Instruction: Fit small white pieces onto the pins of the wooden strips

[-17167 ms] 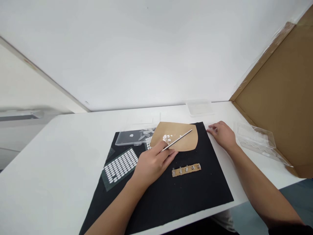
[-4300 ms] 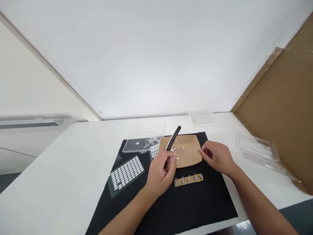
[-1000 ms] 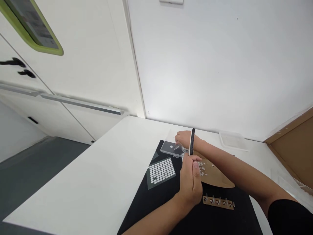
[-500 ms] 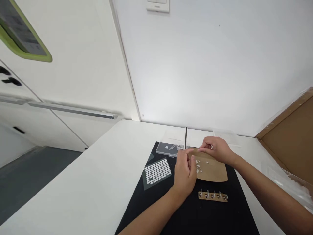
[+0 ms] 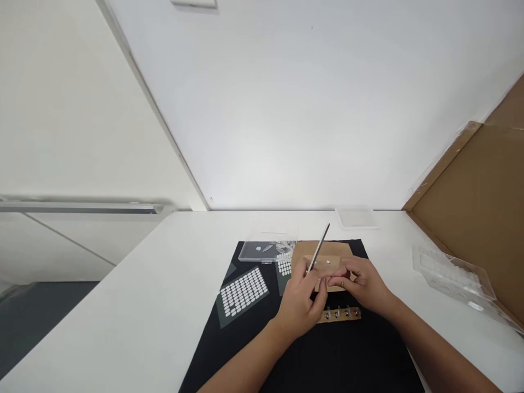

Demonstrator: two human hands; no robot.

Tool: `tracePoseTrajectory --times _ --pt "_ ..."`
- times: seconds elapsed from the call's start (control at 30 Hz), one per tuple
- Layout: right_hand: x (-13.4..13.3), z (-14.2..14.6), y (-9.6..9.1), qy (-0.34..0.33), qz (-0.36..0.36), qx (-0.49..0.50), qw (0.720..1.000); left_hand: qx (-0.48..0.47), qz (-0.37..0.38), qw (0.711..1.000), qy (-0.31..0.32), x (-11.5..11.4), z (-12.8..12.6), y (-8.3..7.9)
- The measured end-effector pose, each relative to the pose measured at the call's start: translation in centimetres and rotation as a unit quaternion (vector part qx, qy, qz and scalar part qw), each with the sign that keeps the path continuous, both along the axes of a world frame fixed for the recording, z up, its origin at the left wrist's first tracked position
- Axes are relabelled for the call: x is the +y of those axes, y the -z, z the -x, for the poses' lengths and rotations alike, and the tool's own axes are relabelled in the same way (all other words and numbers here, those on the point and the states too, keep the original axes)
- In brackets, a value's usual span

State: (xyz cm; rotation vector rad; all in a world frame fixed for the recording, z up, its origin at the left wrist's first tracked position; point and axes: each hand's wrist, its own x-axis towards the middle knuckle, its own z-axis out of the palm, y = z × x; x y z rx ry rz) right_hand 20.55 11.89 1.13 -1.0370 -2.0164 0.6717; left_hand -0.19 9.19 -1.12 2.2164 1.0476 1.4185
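My left hand holds a slim flat stick, pale with a dark edge, that points up and away between thumb and fingers. Close beside it, my right hand is closed in a pinch; its fingertips meet those of the left, and whatever small thing is between them is too small to make out. Both hands are over a brown paper sheet with small white pieces on it. Just in front is a narrow brown strip bearing a row of clear upright pegs, partly hidden by my left hand.
A black mat lies on the white table. Left of my hands are a green card of white ovals and a second such card. Behind stands an open clear box with clear slivers. Clear cases sit right, near a cardboard panel.
My view has turned to the right. My right hand has come down and in to meet the left fingertips. The stick in my left hand now tilts to the right.
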Motion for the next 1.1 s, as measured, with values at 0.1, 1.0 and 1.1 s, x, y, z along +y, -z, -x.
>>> tracePoseTrajectory --times 0.1,1.0,1.1 --pt "-0.12 -0.14 -0.02 0.000 0.016 0.019 1.000 0.006 -0.017 1.000 0.010 0.25 0.10 -0.26" --pt "-0.84 -0.02 -0.13 0.013 0.009 0.051 0.999 -0.033 0.100 0.994 -0.024 0.82 0.19 -0.73" --pt "-0.82 -0.16 -0.04 -0.002 0.037 0.083 0.996 -0.050 0.133 0.989 -0.037 0.72 0.10 -0.78"
